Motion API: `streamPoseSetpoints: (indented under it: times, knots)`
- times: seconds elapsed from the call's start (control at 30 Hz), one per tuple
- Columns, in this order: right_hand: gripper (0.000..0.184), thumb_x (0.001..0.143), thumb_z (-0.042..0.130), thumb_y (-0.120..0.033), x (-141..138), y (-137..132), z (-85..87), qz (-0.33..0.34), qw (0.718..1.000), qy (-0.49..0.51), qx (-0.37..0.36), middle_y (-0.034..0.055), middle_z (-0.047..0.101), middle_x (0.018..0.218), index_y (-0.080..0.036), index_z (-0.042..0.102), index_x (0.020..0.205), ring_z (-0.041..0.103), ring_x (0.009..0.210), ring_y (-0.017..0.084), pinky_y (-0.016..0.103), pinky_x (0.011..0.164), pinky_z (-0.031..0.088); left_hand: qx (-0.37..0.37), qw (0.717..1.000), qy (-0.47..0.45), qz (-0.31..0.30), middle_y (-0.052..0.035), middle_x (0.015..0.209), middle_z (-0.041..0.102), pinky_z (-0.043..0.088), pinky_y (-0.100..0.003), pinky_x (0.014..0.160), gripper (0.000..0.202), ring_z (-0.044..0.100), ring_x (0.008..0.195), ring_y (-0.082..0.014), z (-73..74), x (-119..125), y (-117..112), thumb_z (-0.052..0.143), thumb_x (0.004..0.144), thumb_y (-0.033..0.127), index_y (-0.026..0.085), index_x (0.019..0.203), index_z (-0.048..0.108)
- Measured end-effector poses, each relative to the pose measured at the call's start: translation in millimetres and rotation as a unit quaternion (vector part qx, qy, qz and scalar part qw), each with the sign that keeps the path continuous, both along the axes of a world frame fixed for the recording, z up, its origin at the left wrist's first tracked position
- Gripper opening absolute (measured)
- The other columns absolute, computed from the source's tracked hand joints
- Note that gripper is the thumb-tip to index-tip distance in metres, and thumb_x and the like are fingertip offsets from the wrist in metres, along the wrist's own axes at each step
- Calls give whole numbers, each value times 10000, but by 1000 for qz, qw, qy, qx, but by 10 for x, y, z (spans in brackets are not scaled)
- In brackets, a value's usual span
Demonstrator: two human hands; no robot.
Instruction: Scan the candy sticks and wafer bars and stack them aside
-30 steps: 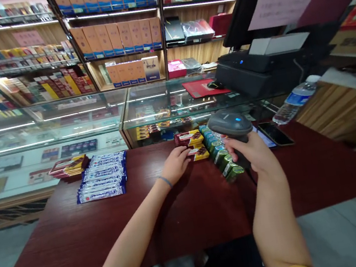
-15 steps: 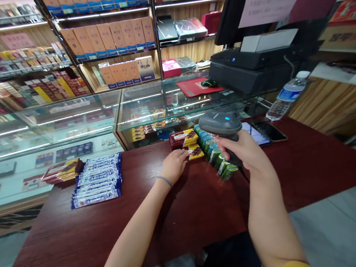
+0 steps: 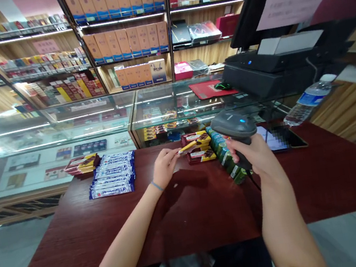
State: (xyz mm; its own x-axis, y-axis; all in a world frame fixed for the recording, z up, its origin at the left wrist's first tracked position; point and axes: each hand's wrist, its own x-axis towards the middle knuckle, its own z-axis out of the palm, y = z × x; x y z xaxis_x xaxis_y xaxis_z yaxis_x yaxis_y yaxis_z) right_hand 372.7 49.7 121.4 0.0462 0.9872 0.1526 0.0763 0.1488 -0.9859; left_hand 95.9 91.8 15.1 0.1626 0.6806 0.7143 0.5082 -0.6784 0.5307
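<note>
Pinched in my left hand [image 3: 165, 168] is a chocolate bar [image 3: 188, 147] in a yellow and dark red wrapper, lifted at a tilt. Just behind and beside it lie stacked chocolate bars [image 3: 202, 155] of the same kind. My right hand [image 3: 252, 150] grips a dark grey barcode scanner [image 3: 233, 124] with a blue light on top. Below the scanner runs a row of small green and blue packs [image 3: 224, 155], partly hidden by it. To the left, blue and white wrapped bars [image 3: 112, 174] lie side by side, with another chocolate bar stack [image 3: 82, 164] beyond them.
The dark red table [image 3: 207, 210] meets a glass display case [image 3: 101, 123]. At right stand a water bottle [image 3: 311, 100], a tablet [image 3: 270, 136], a phone [image 3: 292, 136] and a black register [image 3: 257, 77]. A red mouse pad [image 3: 205, 90] lies on the glass.
My left hand has picked a chocolate bar off the stack and drawn it up and left. My right hand still holds the scanner. The whole view has shifted somewhat.
</note>
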Motion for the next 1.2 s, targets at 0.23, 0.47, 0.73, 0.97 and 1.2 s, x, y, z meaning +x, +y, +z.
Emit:
streamPoseSetpoints:
  times: [0.23, 0.47, 0.73, 0.97, 1.2]
  knots:
    - [203, 808, 746, -361, -216, -58, -35, 48, 999, -11, 20, -49, 545, 520, -200, 634, 755, 474, 419, 108, 258, 453, 390, -151, 967, -193, 71, -83, 1018, 745, 514, -341, 881, 351, 669, 944, -230, -18, -458, -90, 687, 923, 487, 185, 1068, 789]
    - [242, 853, 713, -415, -484, -81, -152, 133, 987, -86, -4, -44, 559, 520, -190, 636, 809, 504, 449, 121, 261, 494, 400, -267, 889, -372, 37, -95, 1074, 761, 536, -355, 890, 505, 688, 950, -253, 49, -576, -118, 782, 804, 552, 133, 1086, 784]
    - [248, 837, 695, -410, -725, -142, -218, 150, 979, -134, -34, -53, 559, 534, -185, 637, 924, 501, 440, 126, 265, 489, 416, -273, 875, -399, 28, -84, 980, 762, 560, -338, 792, 522, 690, 863, -244, 104, -670, -95, 807, 755, 585, 138, 1025, 795]
    - [250, 813, 709, -418, -840, -172, -261, 149, 975, -157, -55, -50, 555, 502, -209, 600, 895, 495, 437, 143, 270, 469, 419, -274, 865, -420, 25, -85, 968, 759, 568, -335, 786, 517, 680, 863, -239, 104, -728, -75, 821, 738, 560, 129, 1021, 799]
    - [272, 762, 711, -401, -828, -121, -308, 164, 962, -215, -31, -53, 551, 472, -202, 630, 930, 516, 422, 162, 284, 478, 421, -297, 856, -422, 34, -127, 1073, 738, 586, -328, 742, 525, 692, 951, -279, 69, -755, -72, 803, 782, 548, 132, 1100, 766]
